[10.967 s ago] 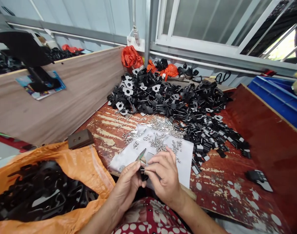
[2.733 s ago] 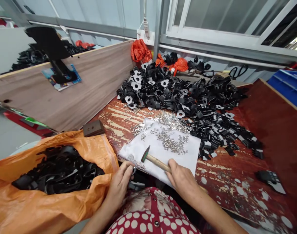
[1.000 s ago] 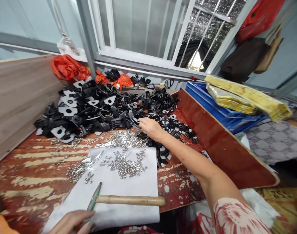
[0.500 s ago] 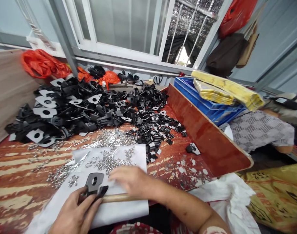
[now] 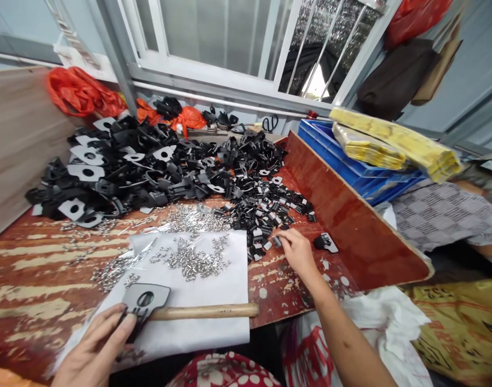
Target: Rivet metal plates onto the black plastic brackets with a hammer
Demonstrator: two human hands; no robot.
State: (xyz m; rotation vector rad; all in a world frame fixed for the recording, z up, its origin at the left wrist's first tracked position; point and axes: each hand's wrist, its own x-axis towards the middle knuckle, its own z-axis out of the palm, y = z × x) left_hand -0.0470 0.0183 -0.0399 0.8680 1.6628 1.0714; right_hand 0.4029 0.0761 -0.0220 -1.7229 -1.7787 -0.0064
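At the lower left, my left hand [image 5: 104,333] grips a black plastic clip [image 5: 147,297] with a flat grey plate and a round hole, fingers and thumb pinching its lower end. A wooden handle [image 5: 205,311] lies on the white sheet [image 5: 229,333] beside it; its far end is hidden behind the clip. My right hand [image 5: 296,250] is at the near edge of the pile of small black plastic pieces [image 5: 265,209], with thumb and fingertips closed on one small dark piece [image 5: 277,242]. Many small metal rivets [image 5: 197,258] are scattered on the sheet.
A heap of larger black clips [image 5: 120,166] fills the back left of the red worn table [image 5: 23,279]. A wooden board [image 5: 350,220] edges the right side, with a blue crate [image 5: 330,145] behind it. One black clip [image 5: 325,242] lies near the board. Scissors [image 5: 270,123] rest at the back.
My right hand has moved from above the sheet rightward to the small pieces, uncovering the wooden handle. The clip in my left hand has tilted and come slightly left. The view has shifted a little.
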